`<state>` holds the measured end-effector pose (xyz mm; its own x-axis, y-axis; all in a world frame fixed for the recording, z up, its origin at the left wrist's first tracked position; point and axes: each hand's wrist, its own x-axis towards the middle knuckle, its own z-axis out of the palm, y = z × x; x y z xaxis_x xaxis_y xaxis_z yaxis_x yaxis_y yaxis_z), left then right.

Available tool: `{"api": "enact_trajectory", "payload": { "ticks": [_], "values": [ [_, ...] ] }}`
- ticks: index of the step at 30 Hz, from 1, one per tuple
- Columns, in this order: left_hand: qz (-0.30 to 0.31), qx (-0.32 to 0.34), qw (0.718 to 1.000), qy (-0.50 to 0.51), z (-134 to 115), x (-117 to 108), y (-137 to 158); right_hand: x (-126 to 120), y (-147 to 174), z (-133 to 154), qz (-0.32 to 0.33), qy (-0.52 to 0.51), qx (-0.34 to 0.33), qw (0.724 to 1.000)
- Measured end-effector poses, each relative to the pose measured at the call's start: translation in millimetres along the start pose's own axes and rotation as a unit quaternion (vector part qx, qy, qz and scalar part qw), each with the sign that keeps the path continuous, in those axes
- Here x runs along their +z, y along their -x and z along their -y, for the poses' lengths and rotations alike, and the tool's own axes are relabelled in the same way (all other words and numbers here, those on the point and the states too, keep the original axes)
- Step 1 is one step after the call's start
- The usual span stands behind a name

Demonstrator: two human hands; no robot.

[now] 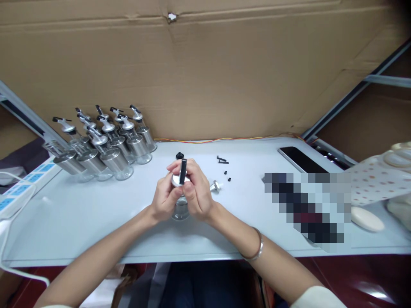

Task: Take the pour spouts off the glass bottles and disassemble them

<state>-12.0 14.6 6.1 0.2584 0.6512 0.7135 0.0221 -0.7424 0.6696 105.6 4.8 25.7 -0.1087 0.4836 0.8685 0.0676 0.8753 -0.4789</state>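
In the middle of the table my left hand (163, 194) and my right hand (199, 190) are wrapped round the top of a glass oil bottle (180, 210), which stands close to the front edge. Between my thumbs and fingers shows its silver pourer cap (175, 180) with a black flip lever (183, 172). My palms and fingers cover the bottle's neck. Just beyond my hands lies a black ring-shaped part (180, 155). A silver pourer piece (216, 186) rests beside my right hand. Farther right are black lever strips (222, 161) and two tiny black plugs (227, 176).
Several oil bottles (115, 160) with steel sleeves and pourers stand grouped at the back left, beside a white power strip (25, 188). Toward the right lie a phone (302, 159), a blurred-out item, a cream oval object (367, 219) and a spotted bag (369, 182). Cardboard (218, 77) walls the back.
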Motion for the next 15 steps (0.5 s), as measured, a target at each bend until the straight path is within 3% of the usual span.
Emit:
{"api": "enact_trajectory", "payload": {
  "ticks": [15],
  "values": [
    [0.028, 0.089, 0.991, -0.096, -8.8, -4.0, -8.3, 6.6, 6.7, -2.3, -0.093, 0.128, -0.092, 0.983]
  ]
}}
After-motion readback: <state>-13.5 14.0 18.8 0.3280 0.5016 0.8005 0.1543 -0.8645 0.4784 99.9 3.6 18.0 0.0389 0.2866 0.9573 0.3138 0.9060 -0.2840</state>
